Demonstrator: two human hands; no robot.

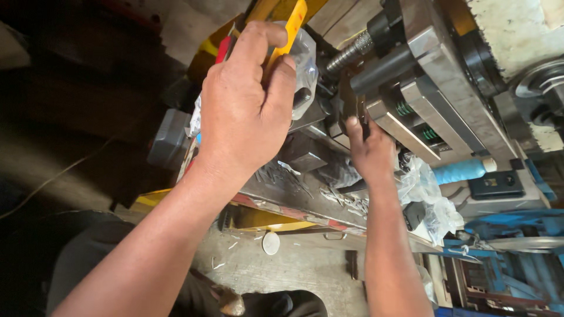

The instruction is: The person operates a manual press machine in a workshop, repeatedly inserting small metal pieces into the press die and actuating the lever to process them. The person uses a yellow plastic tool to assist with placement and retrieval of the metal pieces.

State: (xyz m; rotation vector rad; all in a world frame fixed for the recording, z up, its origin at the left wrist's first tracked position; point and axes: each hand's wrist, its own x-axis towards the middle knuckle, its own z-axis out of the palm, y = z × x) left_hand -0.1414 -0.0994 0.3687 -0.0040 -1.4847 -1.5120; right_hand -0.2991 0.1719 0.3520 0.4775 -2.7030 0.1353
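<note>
My left hand [247, 100] is raised close to the camera, closed around a yellow lever handle [291, 29] that is wrapped in a clear plastic bag [305, 58]. My right hand [370, 152] reaches under the steel machine head [435, 76], its fingers pressed against a dark metal part there; whether it grips anything I cannot see. A threaded screw [349, 53] runs between the two hands. Metal chips [341, 196] lie on the grey machine bed [294, 194] below.
A blue-wrapped handle [464, 171] and crumpled clear plastic [429, 194] lie right of my right hand. A grey box [169, 141] sits at the left. Blue metal parts [511, 240] fill the lower right. A white disc [271, 242] lies on the dusty floor.
</note>
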